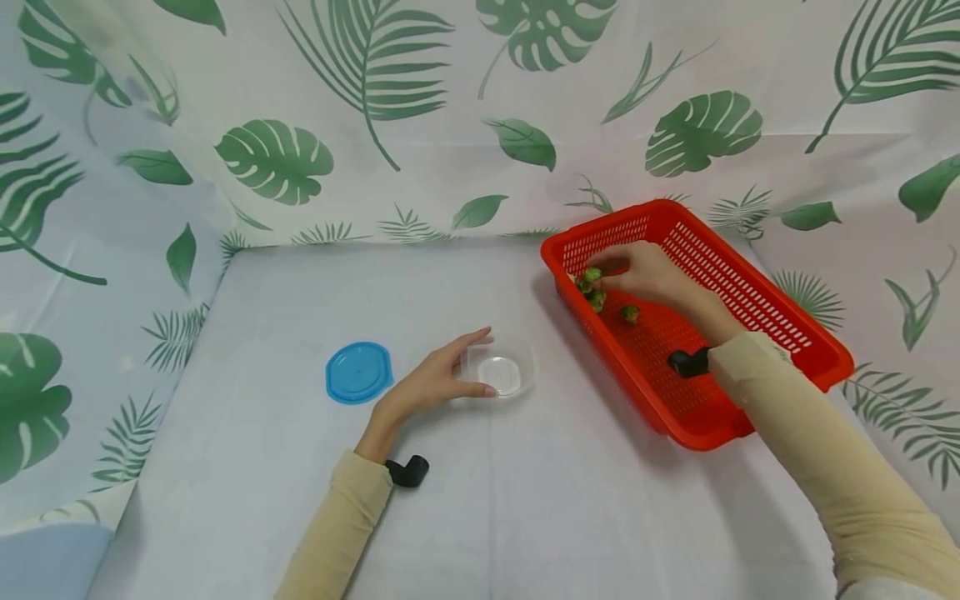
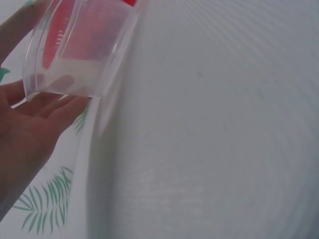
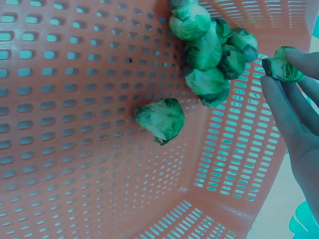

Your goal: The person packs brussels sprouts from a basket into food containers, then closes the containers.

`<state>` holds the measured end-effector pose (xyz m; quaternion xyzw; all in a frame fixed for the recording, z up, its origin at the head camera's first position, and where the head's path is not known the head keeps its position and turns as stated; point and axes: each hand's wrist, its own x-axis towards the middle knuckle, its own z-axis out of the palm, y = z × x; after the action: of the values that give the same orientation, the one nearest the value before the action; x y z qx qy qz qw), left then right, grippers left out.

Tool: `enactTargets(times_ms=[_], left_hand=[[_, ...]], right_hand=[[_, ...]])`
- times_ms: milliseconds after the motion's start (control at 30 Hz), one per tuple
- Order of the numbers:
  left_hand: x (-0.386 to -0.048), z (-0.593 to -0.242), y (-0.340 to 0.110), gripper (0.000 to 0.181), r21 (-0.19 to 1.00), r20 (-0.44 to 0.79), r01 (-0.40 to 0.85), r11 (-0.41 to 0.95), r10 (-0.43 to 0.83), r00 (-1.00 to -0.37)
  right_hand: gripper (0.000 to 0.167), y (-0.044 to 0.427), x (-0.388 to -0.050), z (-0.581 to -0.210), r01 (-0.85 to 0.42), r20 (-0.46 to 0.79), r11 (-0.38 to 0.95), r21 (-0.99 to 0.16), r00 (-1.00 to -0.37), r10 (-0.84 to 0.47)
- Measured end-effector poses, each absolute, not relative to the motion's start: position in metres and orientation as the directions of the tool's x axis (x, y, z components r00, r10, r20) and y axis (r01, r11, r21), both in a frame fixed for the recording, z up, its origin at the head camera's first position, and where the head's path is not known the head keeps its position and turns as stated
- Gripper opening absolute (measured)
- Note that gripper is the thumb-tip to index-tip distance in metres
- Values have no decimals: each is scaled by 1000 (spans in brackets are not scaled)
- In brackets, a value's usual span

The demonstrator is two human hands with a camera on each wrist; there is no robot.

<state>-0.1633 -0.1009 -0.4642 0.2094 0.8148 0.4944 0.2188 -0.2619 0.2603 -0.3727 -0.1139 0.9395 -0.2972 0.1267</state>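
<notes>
My right hand (image 1: 647,271) is over the far left part of the red basket (image 1: 787,333) and pinches a Brussels sprout (image 3: 284,67) between thumb and fingers. Below it, several Brussels sprouts (image 3: 205,52) lie heaped against the basket wall. A single Brussels sprout (image 3: 162,119) sits apart on the basket floor. My left hand (image 1: 435,375) holds a clear plastic container (image 1: 504,367) on the table, thumb on its near side and fingers on its far side. In the left wrist view, fingers touch the wall of the container (image 2: 82,45).
A blue lid (image 1: 358,372) lies flat on the white-covered table (image 1: 247,333), left of my left hand. The basket stands on the right side of the table. Leaf-patterned cloth (image 1: 420,183) hangs behind the table and along both sides.
</notes>
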Motion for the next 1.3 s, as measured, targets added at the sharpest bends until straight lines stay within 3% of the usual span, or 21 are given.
enactTargets(times_ms=[700,1300], left_hand=[[-162,-462,-101,97,891,-158,119,438,546,-823],[-162,-464,-101,97,891,-160,120,437,553,-818]], right_hand=[[38,253,-232,-339,-236,-108,806,-543,-932,-346],[31,219,-211,-327,-320,-69,739,-593,-894,-443]])
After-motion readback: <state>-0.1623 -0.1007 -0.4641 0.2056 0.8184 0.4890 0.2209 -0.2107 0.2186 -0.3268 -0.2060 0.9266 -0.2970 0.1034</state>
